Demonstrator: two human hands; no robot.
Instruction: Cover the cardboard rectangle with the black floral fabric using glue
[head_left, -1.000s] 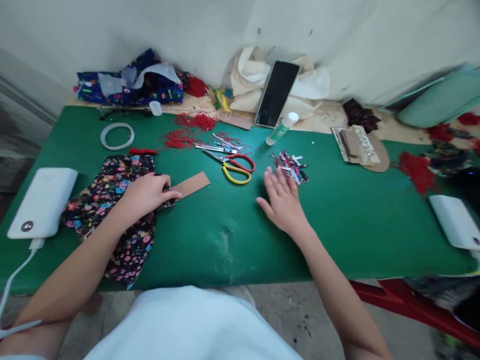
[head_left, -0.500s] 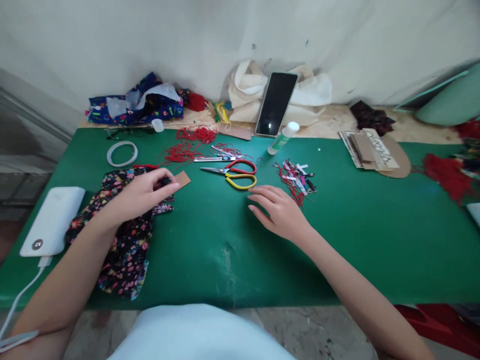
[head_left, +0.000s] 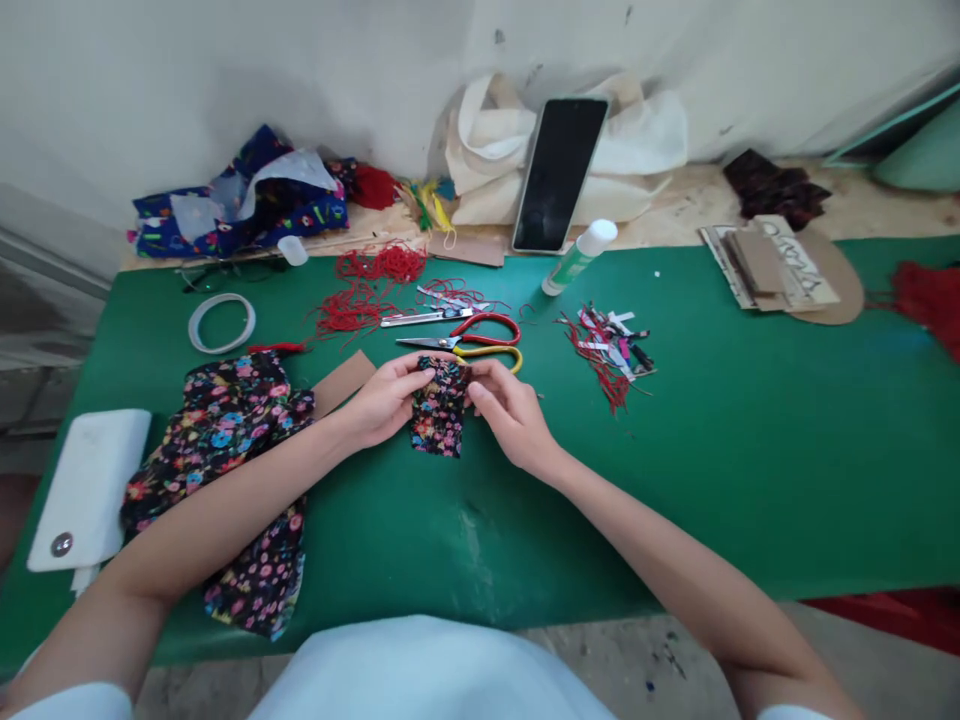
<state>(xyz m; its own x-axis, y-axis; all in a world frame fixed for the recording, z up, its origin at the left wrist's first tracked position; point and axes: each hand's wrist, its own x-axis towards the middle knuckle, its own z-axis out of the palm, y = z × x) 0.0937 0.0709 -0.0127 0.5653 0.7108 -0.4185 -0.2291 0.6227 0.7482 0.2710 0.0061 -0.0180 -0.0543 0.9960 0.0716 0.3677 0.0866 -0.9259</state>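
L hand (head_left: pixel 386 402) & R hand (head_left: pixel 519 415) grip blk floral scrap (head_left: pixel 439 412).
Scissors (head_left: pixel 450 343) lie nr on table (head_left: pixel 712 430), red thread (head_left: pixel 356 308) farther L.

The small cloth piece (head_left: pixel 439 412) is black, strewn with pink, blue and yellow flowers; the larger cloth (head_left: pixel 225 430), nine o'clock from it, bears a like print. The counter (head_left: pixel 712 460) is plain green. From that same piece, the scissors (head_left: pixel 455 347) at one o'clock have one red handle, one yellow; farther out along one, the phone (head_left: pixel 561 175) is black, the bag (head_left: pixel 487 205) cream. Threads (head_left: pixel 352 310) at eleven are bright red.
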